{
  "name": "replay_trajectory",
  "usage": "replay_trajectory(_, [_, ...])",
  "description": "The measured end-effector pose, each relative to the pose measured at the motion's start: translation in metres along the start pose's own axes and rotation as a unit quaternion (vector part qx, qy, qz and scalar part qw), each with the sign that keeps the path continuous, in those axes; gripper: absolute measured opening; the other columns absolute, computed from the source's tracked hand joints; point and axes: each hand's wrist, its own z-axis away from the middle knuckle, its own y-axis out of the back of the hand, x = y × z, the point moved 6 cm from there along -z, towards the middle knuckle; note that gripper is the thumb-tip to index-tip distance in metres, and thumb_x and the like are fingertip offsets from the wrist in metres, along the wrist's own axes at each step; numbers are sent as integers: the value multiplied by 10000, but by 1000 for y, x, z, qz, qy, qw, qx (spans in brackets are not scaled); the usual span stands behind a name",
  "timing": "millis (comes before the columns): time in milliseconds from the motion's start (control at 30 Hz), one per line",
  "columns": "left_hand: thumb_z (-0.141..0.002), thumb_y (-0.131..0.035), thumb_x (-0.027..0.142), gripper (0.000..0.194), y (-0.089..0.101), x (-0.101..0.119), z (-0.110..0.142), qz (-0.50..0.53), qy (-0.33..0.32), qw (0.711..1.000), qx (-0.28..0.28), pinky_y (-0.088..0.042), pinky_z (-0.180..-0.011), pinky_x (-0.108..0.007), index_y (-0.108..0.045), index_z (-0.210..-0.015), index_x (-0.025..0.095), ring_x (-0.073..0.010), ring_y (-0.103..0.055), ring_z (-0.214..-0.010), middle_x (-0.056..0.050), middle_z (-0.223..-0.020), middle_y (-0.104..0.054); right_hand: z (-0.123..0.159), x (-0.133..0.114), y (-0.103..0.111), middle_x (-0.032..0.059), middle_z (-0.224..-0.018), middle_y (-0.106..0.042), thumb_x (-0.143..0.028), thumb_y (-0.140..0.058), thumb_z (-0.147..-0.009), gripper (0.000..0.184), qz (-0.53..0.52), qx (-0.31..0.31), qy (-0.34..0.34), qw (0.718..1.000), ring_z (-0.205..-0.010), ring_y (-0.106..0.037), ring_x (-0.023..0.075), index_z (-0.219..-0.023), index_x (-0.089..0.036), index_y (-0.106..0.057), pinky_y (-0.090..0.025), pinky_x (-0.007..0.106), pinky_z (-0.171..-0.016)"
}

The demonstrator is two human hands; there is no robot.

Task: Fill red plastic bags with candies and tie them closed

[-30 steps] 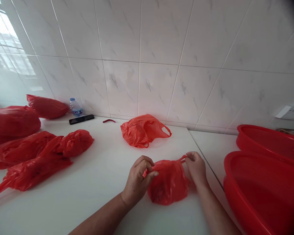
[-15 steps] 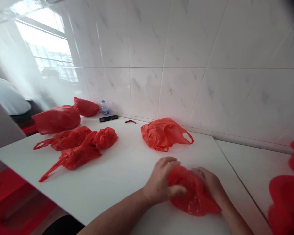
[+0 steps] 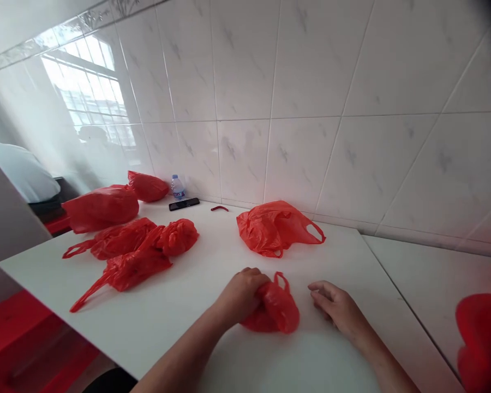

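Note:
A small red plastic bag (image 3: 280,308), bunched up with one handle loop sticking up, lies on the white table near its front. My left hand (image 3: 245,292) is wrapped over the bag's left side, and its fingertips are partly hidden behind the plastic. To the right, apart from the bag, my right hand (image 3: 331,305) holds nothing; its fingers are loosely bent with a gap between thumb and fingers. Behind both hands, close to the wall, rests a larger red plastic bag (image 3: 276,226) with its handles spread to the right.
Several tied red bags (image 3: 139,262) lie on the table's left part, fuller ones behind them. A water bottle (image 3: 177,187), a black phone (image 3: 184,204) and a thin red curved piece (image 3: 220,208) sit along the tiled wall. Red stools (image 3: 483,327) stand at right.
The small bag has been gathered smaller and shifted left under my left hand. My right hand has come off it and moved apart. The view has turned slightly.

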Motion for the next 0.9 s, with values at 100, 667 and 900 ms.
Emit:
replay_trajectory(100, [-602,-436,1,447,28,-25,16,-30,48,998,8,-426,-752,-291,-675,-877,261,-206,-572,-852,-39,-881,-668,2,-2,0,-7,-728,-599,-431,-526,-765,311,6,-8,-4,1000,-527,-487,112,-971,-212,-607,-330,224,-442])
replay_trajectory(667, [-805,-526,189,481,51,-22,-3,-258,-5,962,90,-395,-1011,-464,-461,-1272,286,-277,-390,-1271,-85,-1402,-378,-5,-3,1,-27,-710,-565,-413,-472,-793,227,17,74,47,996,-572,-486,117,-871,-234,-587,-387,235,-512])
replay_trajectory(900, [-656,-730,345,996,-7,-55,-71,-140,100,967,190,-297,-1071,-484,-122,-1442,277,-322,-125,-1404,-115,-1548,-24,-2,-10,-4,-20,-742,-627,-350,-448,-821,170,116,120,108,980,-647,-555,144,-795,-244,-578,-410,252,-575])
